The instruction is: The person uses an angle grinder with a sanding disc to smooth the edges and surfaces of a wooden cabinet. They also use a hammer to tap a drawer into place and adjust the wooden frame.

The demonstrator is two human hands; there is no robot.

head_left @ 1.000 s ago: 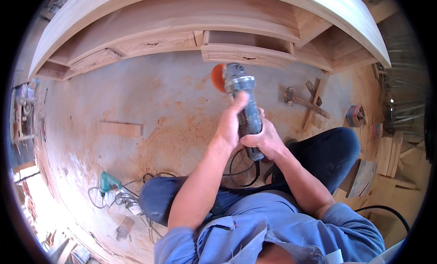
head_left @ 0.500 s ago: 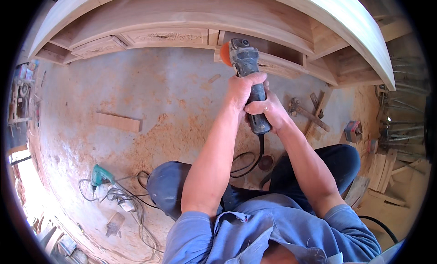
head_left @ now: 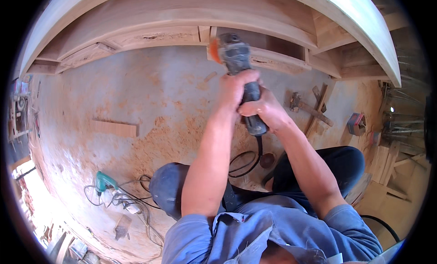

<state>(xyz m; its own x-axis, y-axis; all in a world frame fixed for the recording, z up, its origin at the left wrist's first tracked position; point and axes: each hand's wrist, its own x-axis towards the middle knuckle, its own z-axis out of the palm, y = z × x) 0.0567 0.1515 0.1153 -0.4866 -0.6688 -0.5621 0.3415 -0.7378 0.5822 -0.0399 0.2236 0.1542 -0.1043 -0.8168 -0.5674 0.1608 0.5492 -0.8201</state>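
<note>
Both my hands grip a dark, dusty angle grinder (head_left: 237, 59) with an orange disc (head_left: 214, 51) at its head. My left hand (head_left: 234, 88) is wrapped round the body just behind the head. Closer to me, my right hand (head_left: 268, 110) closes round the rear of the handle, where the black cord (head_left: 260, 148) leaves it. The disc is at the front edge of a pale wooden cabinet (head_left: 168, 18), by an open compartment; whether it touches the wood I cannot tell. Carved drawer fronts (head_left: 159, 37) line the cabinet's lower edge.
On the dusty floor lie a wooden board (head_left: 114, 128), a hammer (head_left: 312, 110) beside a wood strip, and a small box (head_left: 356, 123). A green power tool (head_left: 105, 181) with tangled cords rests at lower left. Wood offcuts (head_left: 389, 170) stand at the right.
The grinder and both hands have moved slightly left and toward the cabinet. The grinder's head and disc now look blurred. Both hands keep their hold.
</note>
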